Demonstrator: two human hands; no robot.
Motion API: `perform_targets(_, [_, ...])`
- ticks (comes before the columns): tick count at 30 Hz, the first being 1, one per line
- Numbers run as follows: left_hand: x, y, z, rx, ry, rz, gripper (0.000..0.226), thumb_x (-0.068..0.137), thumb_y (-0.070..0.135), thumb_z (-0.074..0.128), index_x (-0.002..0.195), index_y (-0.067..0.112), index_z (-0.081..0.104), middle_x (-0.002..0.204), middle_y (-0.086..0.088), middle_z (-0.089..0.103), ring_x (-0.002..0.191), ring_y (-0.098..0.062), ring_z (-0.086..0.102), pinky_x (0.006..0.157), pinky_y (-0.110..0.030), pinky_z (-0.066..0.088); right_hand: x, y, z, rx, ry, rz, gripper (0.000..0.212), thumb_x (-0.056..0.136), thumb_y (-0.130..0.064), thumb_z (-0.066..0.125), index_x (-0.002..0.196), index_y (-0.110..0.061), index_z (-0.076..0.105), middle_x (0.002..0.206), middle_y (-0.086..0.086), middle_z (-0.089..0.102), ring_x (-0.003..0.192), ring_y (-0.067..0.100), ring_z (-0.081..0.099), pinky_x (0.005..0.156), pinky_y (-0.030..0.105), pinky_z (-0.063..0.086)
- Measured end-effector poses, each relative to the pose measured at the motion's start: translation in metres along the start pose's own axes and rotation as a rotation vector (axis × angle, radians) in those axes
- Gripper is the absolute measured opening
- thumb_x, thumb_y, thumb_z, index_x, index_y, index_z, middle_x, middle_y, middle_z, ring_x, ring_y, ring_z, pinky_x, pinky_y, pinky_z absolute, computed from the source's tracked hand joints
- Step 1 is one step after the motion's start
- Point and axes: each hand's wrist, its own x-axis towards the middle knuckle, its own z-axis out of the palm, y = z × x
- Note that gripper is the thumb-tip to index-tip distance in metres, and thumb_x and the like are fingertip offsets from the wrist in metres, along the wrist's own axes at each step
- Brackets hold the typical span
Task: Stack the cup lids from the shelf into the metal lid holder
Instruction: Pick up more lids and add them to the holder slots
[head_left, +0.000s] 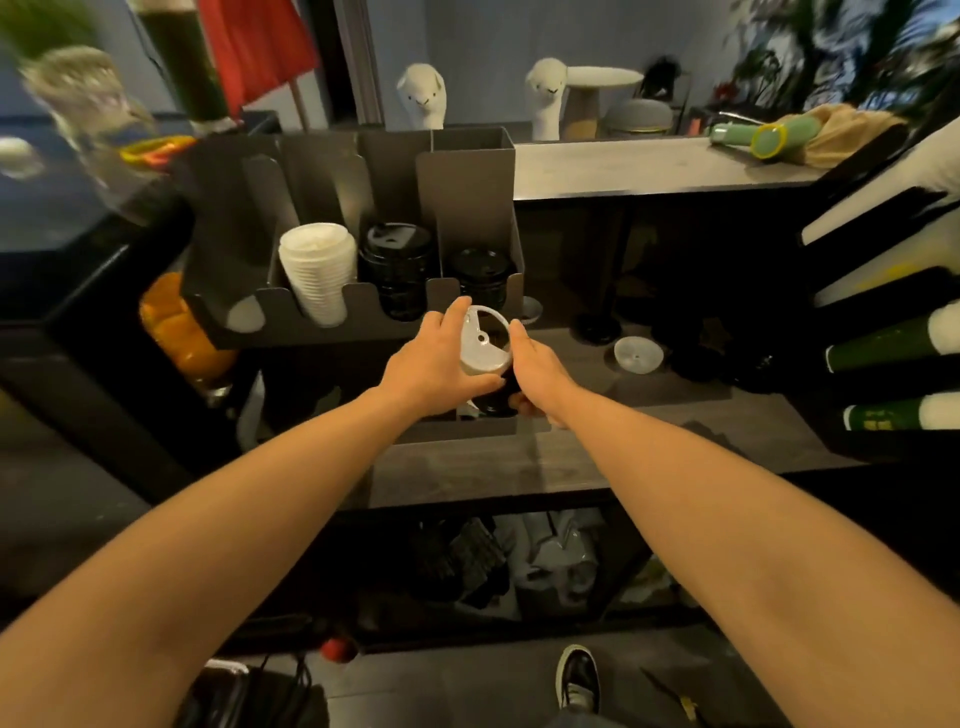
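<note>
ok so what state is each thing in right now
left grip: holds held stack's left side
right grip: holds its right side
held stack: white lid atop dark ones, tilted
holder: upright, three slots filled
white lids: stacked in holder, leaning
black lids: stacked in two slots
loose lid: flat on shelf, untouched

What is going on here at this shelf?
A person grips a white cup lid, sitting on some black lids, between the left hand and right hand, just in front of the metal lid holder. The holder already has one white lid stack and two black lid stacks. Another clear lid lies on the shelf.
</note>
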Motion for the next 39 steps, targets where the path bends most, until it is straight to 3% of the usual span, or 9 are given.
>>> perform_targets(6, [-0.023, -0.029, -0.041, 0.139, 0.205, 0.029, 0.089, 0.071, 0.065, 0.076, 0.139, 0.019, 0.042, 0.137, -0.003, 0.037, 0.118, -0.021, 0.048, 0.089, -0.036, 0.052, -0.007, -0.024, 0.035, 0.025, -0.09, -0.006, 0.051, 0.099, -0.065, 0.021, 0.119, -0.03, 0.052, 0.095, 0.006, 0.059, 0.067, 0.017, 0.055, 0.045, 0.022, 0.043])
perform_targets(12, [-0.016, -0.061, -0.084, 0.052, 0.412, -0.067, 0.081, 0.076, 0.062, 0.073, 0.138, 0.017, 0.046, 0.135, -0.007, 0.049, 0.121, -0.024, 0.048, 0.095, -0.039, 0.048, -0.007, -0.071, 0.048, -0.057, -0.269, -0.162, 0.013, 0.105, -0.022, 0.047, 0.114, -0.019, 0.056, 0.084, 0.01, 0.055, 0.048, 0.012, 0.041, 0.036, 0.02, 0.033])
perform_targets(14, [-0.007, -0.072, -0.1, 0.016, 0.457, -0.113, 0.079, 0.079, 0.058, 0.074, 0.14, 0.016, 0.045, 0.136, -0.008, 0.049, 0.121, -0.025, 0.048, 0.094, -0.036, 0.045, -0.007, -0.092, 0.051, -0.096, -0.317, -0.219, 0.028, 0.102, -0.008, 0.048, 0.125, -0.023, 0.052, 0.095, 0.012, 0.057, 0.05, 0.011, 0.044, 0.038, 0.019, 0.035])
perform_targets(19, [0.023, -0.09, -0.138, 0.091, 0.434, -0.204, 0.063, 0.077, 0.064, 0.07, 0.115, 0.015, 0.061, 0.108, -0.002, 0.063, 0.094, -0.018, 0.056, 0.072, -0.031, 0.045, -0.007, -0.145, 0.057, -0.115, -0.455, -0.249, 0.076, 0.1, 0.0, 0.05, 0.154, -0.043, 0.019, 0.114, 0.008, 0.054, 0.057, 0.009, 0.046, 0.041, 0.015, 0.039])
perform_targets(21, [0.036, -0.093, -0.149, 0.124, 0.391, -0.239, 0.059, 0.077, 0.067, 0.068, 0.105, 0.015, 0.064, 0.097, 0.0, 0.062, 0.085, -0.017, 0.056, 0.065, -0.03, 0.043, -0.002, -0.164, 0.06, -0.203, -0.475, -0.252, 0.08, 0.1, 0.0, 0.049, 0.155, -0.044, 0.012, 0.131, 0.007, 0.052, 0.059, 0.007, 0.046, 0.045, 0.014, 0.039])
perform_targets(23, [0.048, -0.097, -0.154, 0.161, 0.33, -0.259, 0.059, 0.076, 0.069, 0.066, 0.101, 0.017, 0.063, 0.094, 0.0, 0.063, 0.084, -0.017, 0.057, 0.064, -0.03, 0.044, 0.007, -0.178, 0.064, -0.25, -0.498, -0.225, 0.081, 0.1, -0.001, 0.05, 0.155, -0.046, 0.011, 0.131, 0.006, 0.053, 0.059, 0.006, 0.046, 0.047, 0.014, 0.039])
perform_targets(28, [0.07, -0.105, -0.151, 0.214, 0.241, -0.309, 0.065, 0.076, 0.069, 0.067, 0.117, 0.019, 0.06, 0.108, -0.002, 0.064, 0.094, -0.02, 0.058, 0.074, -0.035, 0.051, 0.027, -0.198, 0.075, -0.326, -0.572, -0.12, 0.071, 0.1, -0.004, 0.05, 0.152, -0.043, 0.023, 0.141, 0.013, 0.051, 0.052, 0.004, 0.045, 0.042, 0.009, 0.037])
perform_targets(32, [0.08, -0.115, -0.143, 0.23, 0.222, -0.352, 0.066, 0.079, 0.061, 0.069, 0.128, 0.018, 0.055, 0.122, -0.006, 0.062, 0.11, -0.027, 0.056, 0.082, -0.04, 0.051, 0.043, -0.204, 0.085, -0.314, -0.58, -0.055, 0.064, 0.097, -0.006, 0.054, 0.148, -0.036, 0.031, 0.109, 0.01, 0.054, 0.05, 0.005, 0.048, 0.04, 0.011, 0.039])
perform_targets(39, [0.093, -0.128, -0.142, 0.208, 0.145, -0.36, 0.068, 0.08, 0.061, 0.067, 0.13, 0.017, 0.052, 0.123, -0.008, 0.06, 0.113, -0.03, 0.054, 0.088, -0.042, 0.05, 0.06, -0.206, 0.088, -0.284, -0.575, 0.037, 0.062, 0.094, -0.008, 0.057, 0.148, -0.029, 0.034, 0.095, 0.009, 0.054, 0.043, 0.005, 0.048, 0.036, 0.013, 0.039])
